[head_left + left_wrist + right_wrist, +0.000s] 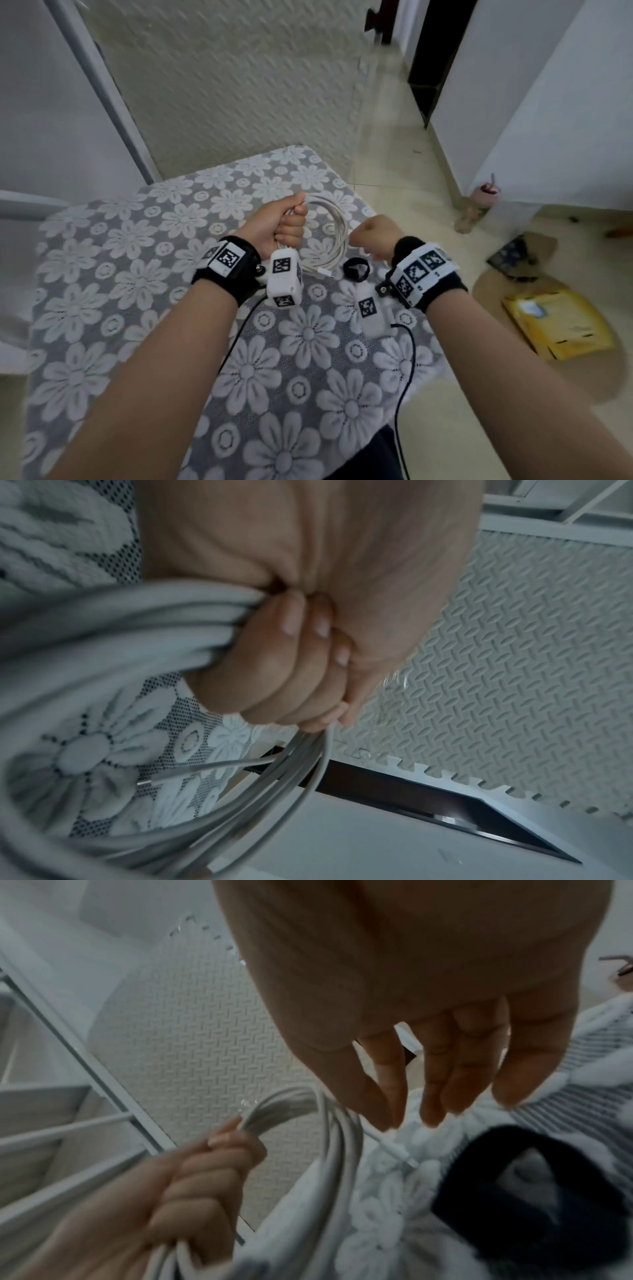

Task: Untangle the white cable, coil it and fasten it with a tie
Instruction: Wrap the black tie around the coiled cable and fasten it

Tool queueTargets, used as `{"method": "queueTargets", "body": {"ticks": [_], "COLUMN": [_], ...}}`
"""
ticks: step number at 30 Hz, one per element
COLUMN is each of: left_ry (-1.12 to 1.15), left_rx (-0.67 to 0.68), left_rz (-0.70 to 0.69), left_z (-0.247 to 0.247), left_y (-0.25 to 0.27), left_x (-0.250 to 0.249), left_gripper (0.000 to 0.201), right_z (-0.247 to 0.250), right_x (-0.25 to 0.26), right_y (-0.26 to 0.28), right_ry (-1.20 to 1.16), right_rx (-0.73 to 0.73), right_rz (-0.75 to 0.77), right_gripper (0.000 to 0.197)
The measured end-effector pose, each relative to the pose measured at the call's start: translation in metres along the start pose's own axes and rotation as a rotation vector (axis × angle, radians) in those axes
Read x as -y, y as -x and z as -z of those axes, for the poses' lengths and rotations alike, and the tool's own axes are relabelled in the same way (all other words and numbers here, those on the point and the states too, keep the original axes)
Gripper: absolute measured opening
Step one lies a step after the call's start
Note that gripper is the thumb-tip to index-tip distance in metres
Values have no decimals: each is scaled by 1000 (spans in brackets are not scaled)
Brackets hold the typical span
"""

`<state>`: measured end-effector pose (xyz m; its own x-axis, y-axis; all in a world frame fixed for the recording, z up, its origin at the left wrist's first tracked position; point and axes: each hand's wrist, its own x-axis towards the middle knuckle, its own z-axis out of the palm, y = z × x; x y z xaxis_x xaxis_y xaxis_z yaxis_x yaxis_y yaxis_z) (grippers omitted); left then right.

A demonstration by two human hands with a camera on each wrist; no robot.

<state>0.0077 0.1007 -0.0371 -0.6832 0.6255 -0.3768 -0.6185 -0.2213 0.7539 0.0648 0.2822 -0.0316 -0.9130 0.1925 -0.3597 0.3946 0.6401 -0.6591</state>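
The white cable [337, 230] is wound into a coil of several loops above the table. My left hand [291, 219] grips the coil's left side in a fist; in the left wrist view its fingers [291, 669] are curled round the bundled cable [137, 628]. One cable end with its plug [325, 272] lies on the cloth. My right hand [371, 236] hovers just right of the coil, fingers [428, 1096] hanging straight and holding nothing. A black loop tie [356, 269] lies on the cloth under it, shown large as the tie [531, 1191] beside the plug [400, 1153].
The table [137, 308] wears a grey cloth with white lace flowers; its right edge drops to a tiled floor. A textured foam mat [222, 85] leans behind it. On the floor lie a yellow package [555, 325] and a pink cup [486, 192].
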Motion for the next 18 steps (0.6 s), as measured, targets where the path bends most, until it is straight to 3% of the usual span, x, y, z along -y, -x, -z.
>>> {"method": "queueTargets", "body": {"ticks": [5,8,13,18], "left_ry": [-26,-35,-25,26], "left_rx": [-11,-27,-24,-34], "left_rz": [14,0,-26,-96], "left_z": [-1,4,22,54], "left_y": [-5,-6,-7,-7], "left_x": [1,-2,-9,-32], "left_gripper": [39,39,39,43], "right_z": [-16,-24,-15,-14], "right_x": [-1,0,4,38], "right_y": [-3,-8,-26,-55], "right_ry": [206,246,-7,-171], "right_rx": [53,-11,36,-84], "right_rz": [-56,-48,-26,89], "right_gripper": [24,23,22,18]}}
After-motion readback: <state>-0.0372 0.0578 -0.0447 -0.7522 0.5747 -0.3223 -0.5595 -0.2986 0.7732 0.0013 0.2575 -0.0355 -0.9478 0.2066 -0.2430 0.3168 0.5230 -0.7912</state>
